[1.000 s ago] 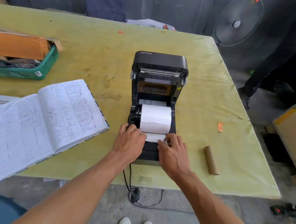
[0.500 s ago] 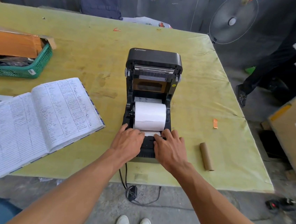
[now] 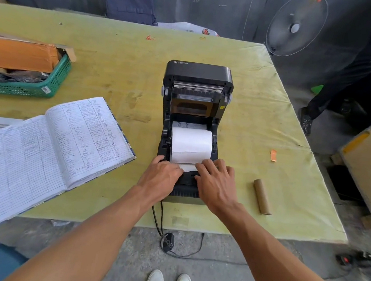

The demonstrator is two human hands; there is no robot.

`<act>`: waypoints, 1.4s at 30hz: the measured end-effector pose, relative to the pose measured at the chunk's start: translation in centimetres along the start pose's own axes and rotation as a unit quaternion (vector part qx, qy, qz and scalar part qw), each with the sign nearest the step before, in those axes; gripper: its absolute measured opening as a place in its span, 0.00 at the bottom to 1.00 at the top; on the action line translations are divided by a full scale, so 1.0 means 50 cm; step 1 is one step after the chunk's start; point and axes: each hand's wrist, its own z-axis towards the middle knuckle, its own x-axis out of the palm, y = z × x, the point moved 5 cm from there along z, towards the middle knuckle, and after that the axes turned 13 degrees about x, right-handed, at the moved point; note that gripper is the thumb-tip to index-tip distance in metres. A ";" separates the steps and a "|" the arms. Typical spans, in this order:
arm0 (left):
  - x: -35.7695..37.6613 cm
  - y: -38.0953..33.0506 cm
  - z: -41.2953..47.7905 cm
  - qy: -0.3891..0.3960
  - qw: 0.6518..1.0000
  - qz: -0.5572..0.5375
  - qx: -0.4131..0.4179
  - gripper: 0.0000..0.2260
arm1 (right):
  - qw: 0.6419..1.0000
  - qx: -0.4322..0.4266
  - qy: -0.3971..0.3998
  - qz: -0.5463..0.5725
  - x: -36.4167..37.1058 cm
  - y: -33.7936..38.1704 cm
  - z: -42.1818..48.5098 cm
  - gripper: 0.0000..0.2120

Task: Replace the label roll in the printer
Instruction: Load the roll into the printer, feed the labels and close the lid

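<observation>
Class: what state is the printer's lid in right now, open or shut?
Open. The printer's lid stands raised at the back, leaving the white label roll exposed in its bay, while both hands rest at the front.

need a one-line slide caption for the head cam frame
Both hands, left hand and right hand, feed the label roll paper into the open printer; empty cardboard core lies alongside.

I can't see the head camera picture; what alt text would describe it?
Two bare hands, left hand and right hand, press the paper end of a white label roll inside an open black printer on a yellow-green table; an empty cardboard core lies to the right.
</observation>
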 end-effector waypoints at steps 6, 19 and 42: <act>-0.018 -0.001 0.004 -0.008 0.999 -0.029 -0.034 0.11 | 0.999 -0.004 0.028 -0.015 0.012 0.012 0.006 0.10; -0.030 0.002 0.027 -0.017 1.000 -0.018 0.010 0.13 | 0.994 -0.019 0.104 -0.032 -0.004 0.012 0.061 0.09; -0.044 -0.034 0.012 -0.045 0.996 0.049 0.053 0.08 | 0.991 -0.110 -0.049 -0.055 -0.024 0.024 0.015 0.07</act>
